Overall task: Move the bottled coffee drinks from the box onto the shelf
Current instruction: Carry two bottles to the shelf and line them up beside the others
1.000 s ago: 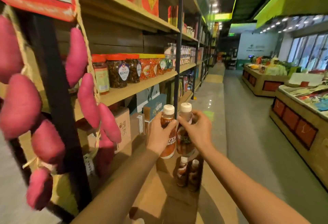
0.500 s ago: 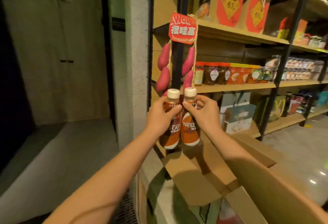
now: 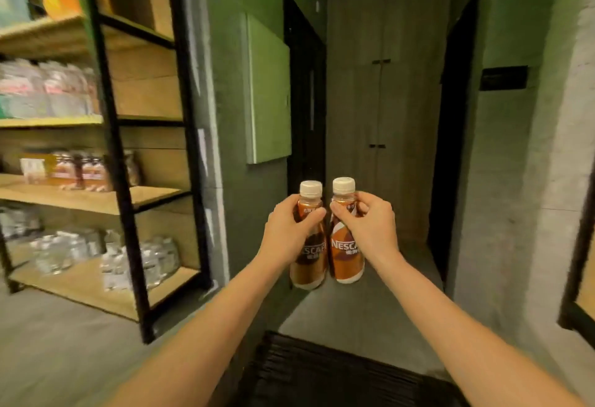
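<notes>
Left hand [image 3: 288, 233] wraps the left coffee bottle [image 3: 309, 260], right hand [image 3: 367, 229] pinches the right coffee bottle [image 3: 346, 257] at its shoulder, both upright and side by side in mid-air, shelf unit [image 3: 154, 194] off left — I'd firm up the right grip, carry level, set bases flat.

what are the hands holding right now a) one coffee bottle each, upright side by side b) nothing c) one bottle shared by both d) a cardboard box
a: the left hand grips the left bottle and the right hand grips the right bottle, both upright, white caps on top.
</notes>
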A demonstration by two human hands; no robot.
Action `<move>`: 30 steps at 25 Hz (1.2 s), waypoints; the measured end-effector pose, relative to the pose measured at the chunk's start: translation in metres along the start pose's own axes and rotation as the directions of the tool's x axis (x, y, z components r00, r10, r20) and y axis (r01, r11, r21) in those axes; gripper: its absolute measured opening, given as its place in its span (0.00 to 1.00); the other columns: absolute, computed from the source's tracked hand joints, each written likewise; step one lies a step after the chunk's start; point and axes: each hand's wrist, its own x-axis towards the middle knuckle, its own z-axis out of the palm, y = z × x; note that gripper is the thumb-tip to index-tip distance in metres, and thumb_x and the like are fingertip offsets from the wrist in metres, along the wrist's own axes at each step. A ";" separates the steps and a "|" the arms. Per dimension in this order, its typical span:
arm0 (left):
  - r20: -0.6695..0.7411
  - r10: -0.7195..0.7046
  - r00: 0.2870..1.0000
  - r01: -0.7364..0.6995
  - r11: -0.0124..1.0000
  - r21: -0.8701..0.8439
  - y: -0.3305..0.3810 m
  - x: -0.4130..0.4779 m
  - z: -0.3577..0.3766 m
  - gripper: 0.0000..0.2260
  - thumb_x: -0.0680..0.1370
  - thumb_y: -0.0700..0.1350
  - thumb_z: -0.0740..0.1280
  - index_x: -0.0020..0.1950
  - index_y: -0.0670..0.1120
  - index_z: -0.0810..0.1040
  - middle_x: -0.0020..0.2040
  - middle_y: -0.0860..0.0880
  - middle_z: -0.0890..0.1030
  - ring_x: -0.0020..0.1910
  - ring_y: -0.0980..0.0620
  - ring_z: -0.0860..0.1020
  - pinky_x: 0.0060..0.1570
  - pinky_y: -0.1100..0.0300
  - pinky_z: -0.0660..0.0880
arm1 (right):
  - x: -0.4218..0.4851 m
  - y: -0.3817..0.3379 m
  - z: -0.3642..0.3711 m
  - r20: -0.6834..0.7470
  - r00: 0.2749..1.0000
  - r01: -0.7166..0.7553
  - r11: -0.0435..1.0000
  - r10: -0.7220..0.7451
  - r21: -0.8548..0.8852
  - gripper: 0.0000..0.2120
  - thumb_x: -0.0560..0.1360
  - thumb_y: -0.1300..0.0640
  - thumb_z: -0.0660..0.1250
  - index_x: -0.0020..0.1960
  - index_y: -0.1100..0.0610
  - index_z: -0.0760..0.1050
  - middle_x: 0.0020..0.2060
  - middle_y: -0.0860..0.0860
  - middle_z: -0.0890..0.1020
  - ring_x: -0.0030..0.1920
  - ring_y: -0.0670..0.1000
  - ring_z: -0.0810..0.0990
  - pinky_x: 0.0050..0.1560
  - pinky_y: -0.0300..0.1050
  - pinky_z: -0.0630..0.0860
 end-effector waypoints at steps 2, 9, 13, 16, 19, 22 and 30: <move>-0.062 -0.017 0.998 0.021 0.998 0.066 -0.028 -0.010 -0.094 0.10 0.77 0.48 0.66 0.57 0.51 0.73 0.49 0.56 0.78 0.49 0.60 0.76 0.51 0.62 0.72 | -0.020 -0.033 0.090 0.068 0.998 0.012 0.996 -0.018 0.086 0.07 0.71 0.53 0.71 0.48 0.49 0.76 0.39 0.40 0.78 0.42 0.38 0.77 0.50 0.40 0.74; -0.298 -0.138 0.945 0.195 0.965 0.172 -0.103 -0.047 -0.363 0.13 0.77 0.48 0.65 0.61 0.49 0.73 0.53 0.54 0.77 0.53 0.57 0.75 0.54 0.61 0.71 | -0.078 -0.130 0.353 0.330 0.940 -0.044 0.935 -0.080 0.353 0.09 0.71 0.54 0.72 0.51 0.50 0.77 0.41 0.40 0.79 0.44 0.35 0.76 0.45 0.31 0.71; -0.405 -0.181 0.896 0.275 0.943 0.187 -0.139 -0.053 -0.471 0.14 0.77 0.47 0.65 0.62 0.48 0.74 0.55 0.50 0.80 0.56 0.51 0.77 0.54 0.58 0.74 | -0.093 -0.171 0.468 0.420 0.898 -0.049 0.918 -0.131 0.393 0.11 0.71 0.51 0.71 0.52 0.51 0.77 0.43 0.42 0.79 0.48 0.42 0.77 0.52 0.38 0.73; -0.441 -0.193 0.876 0.302 0.934 0.192 -0.168 -0.043 -0.533 0.11 0.78 0.45 0.65 0.60 0.46 0.74 0.49 0.52 0.79 0.50 0.53 0.78 0.45 0.66 0.74 | -0.090 -0.182 0.546 0.433 0.887 -0.033 0.914 -0.159 0.404 0.12 0.71 0.54 0.72 0.53 0.54 0.78 0.46 0.47 0.81 0.50 0.46 0.78 0.54 0.43 0.75; -0.446 -0.203 0.872 0.315 0.929 0.194 -0.203 -0.020 -0.581 0.07 0.78 0.45 0.64 0.55 0.50 0.73 0.46 0.54 0.78 0.46 0.57 0.76 0.44 0.68 0.72 | -0.076 -0.183 0.621 0.427 0.891 -0.031 0.919 -0.153 0.393 0.15 0.71 0.52 0.72 0.56 0.56 0.78 0.52 0.52 0.83 0.53 0.51 0.80 0.57 0.48 0.76; -0.434 -0.229 0.871 0.322 0.934 0.153 -0.243 0.018 -0.623 0.04 0.78 0.45 0.64 0.51 0.53 0.72 0.45 0.57 0.78 0.44 0.61 0.75 0.41 0.70 0.70 | -0.051 -0.176 0.688 0.433 0.888 -0.039 0.914 -0.153 0.404 0.14 0.70 0.52 0.72 0.54 0.56 0.79 0.50 0.52 0.84 0.53 0.52 0.81 0.56 0.51 0.77; -0.360 -0.215 0.908 0.270 0.957 0.109 -0.326 0.140 -0.699 0.07 0.78 0.44 0.64 0.56 0.51 0.72 0.45 0.58 0.76 0.44 0.62 0.75 0.41 0.69 0.70 | 0.042 -0.163 0.811 0.377 0.917 0.000 0.942 -0.134 0.335 0.12 0.71 0.52 0.72 0.53 0.54 0.78 0.44 0.48 0.82 0.50 0.50 0.81 0.50 0.51 0.79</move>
